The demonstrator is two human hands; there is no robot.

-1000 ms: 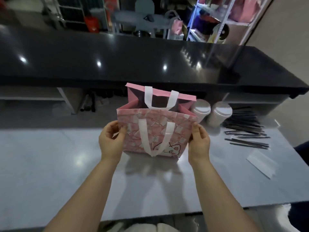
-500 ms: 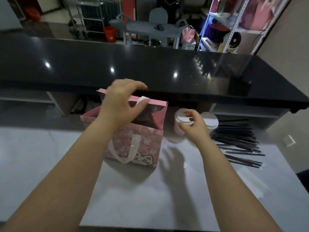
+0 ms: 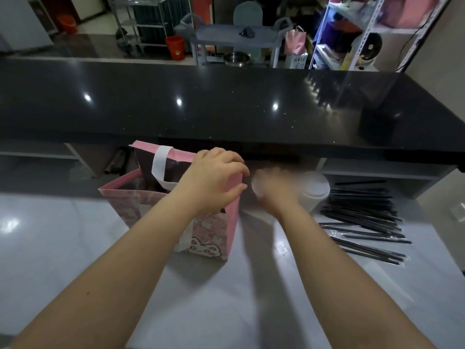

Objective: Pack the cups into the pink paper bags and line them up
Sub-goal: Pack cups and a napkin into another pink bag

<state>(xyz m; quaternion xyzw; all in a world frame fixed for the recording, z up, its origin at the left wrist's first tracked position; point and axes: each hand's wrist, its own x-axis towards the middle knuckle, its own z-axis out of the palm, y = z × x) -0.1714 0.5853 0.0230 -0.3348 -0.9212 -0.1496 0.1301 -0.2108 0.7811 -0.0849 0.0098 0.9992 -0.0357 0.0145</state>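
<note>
Nearest, two bare forearms reach forward over a glossy pale grey worktop (image 3: 63, 248). Left of centre on it, a pink paper bag printed with a white cartoon animal (image 3: 208, 238) stands upright with its mouth open, and one flat white paper handle (image 3: 161, 170) shows at its far wall. The left hand (image 3: 214, 180) is on the bag's top right corner, fingers curled over the rim and thumb pressed to the outside, so that it pinches the paper there. Just right of the bag, the right hand (image 3: 275, 190) is smeared by motion blur. It lies against a blurred white cup (image 3: 257, 185) that sits between hand and bag, outside the bag. I cannot tell whether the fingers have closed round it. Just beside that hand on its right, a second white lidded cup (image 3: 314, 190) stands on the worktop, apart from the bag. Further right, a loose heap of thin black wrapped straws (image 3: 364, 215) lies fanned across the surface. Behind all this runs a raised polished black counter (image 3: 226, 109) with ceiling lights mirrored in it. Beyond the counter stand a grey utility cart (image 3: 239, 34), an orange plastic bucket (image 3: 175, 46), a small pink gift bag (image 3: 295, 42) hanging at the cart's end, and a white metal shelving rack (image 3: 364, 34).
</note>
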